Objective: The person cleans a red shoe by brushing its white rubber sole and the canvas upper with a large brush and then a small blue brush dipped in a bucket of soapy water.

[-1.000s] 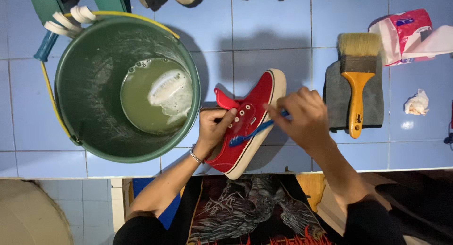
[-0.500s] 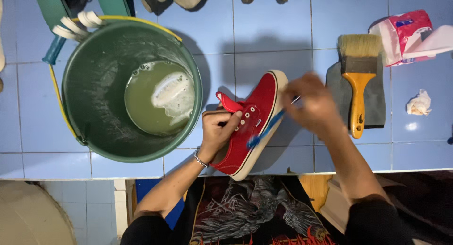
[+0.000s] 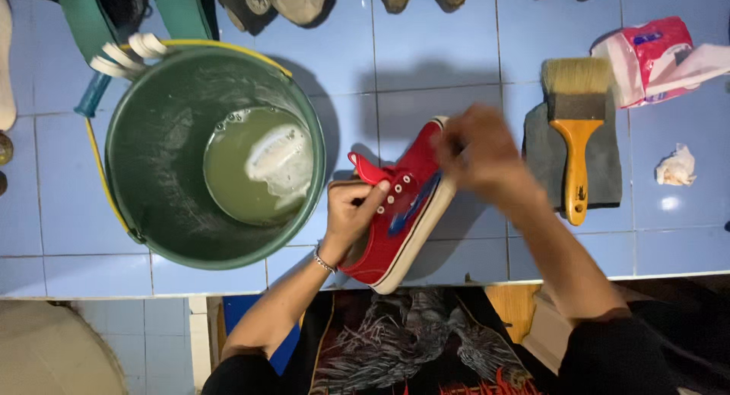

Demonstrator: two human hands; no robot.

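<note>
My left hand (image 3: 351, 212) fingers are curling inside the red shoe (image 3: 403, 205), pinching its edge; my blurred right hand (image 3: 477, 153) is gripping a blue toothbrush (image 3: 411, 207) against its side

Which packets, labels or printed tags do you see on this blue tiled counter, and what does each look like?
Soft pink and white plastic packet: top right corner of the counter, beside the yellow-handled paintbrush; crumpled, with a small blue patch.
Small pale label: on the side of the red canvas shoe, rectangular, partly blurred by the moving right hand.
No signs or screens show.
</note>
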